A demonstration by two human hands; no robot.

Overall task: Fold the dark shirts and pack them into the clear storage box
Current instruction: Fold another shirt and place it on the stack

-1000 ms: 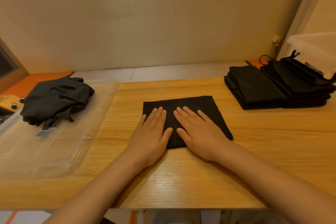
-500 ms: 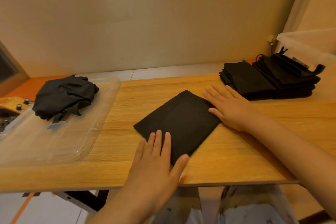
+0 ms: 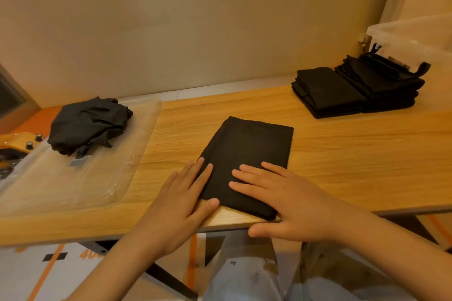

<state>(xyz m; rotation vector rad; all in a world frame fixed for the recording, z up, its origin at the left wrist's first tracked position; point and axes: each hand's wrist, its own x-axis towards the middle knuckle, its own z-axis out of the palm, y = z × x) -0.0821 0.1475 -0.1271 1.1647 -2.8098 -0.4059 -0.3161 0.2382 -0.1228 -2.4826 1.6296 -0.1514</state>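
Observation:
A folded dark shirt (image 3: 252, 151) lies on the wooden table (image 3: 354, 154) near its front edge. My left hand (image 3: 181, 200) lies flat with straight fingers on the shirt's near left corner. My right hand (image 3: 286, 200) presses flat on its near right part. A crumpled dark shirt (image 3: 89, 124) sits on a clear plastic lid (image 3: 73, 178) at the left. Two stacks of folded dark shirts (image 3: 354, 89) stand at the far right. The clear storage box (image 3: 420, 36) shows behind them at the right edge.
An orange device with black knobs (image 3: 22, 144) sits at the far left beside the lid. A beige wall runs behind the table. My knees in light trousers (image 3: 244, 276) are below the table's front edge.
The folded shirt has turned and slid toward the front edge. My right hand moved from its far right corner to its near part, beside my left hand.

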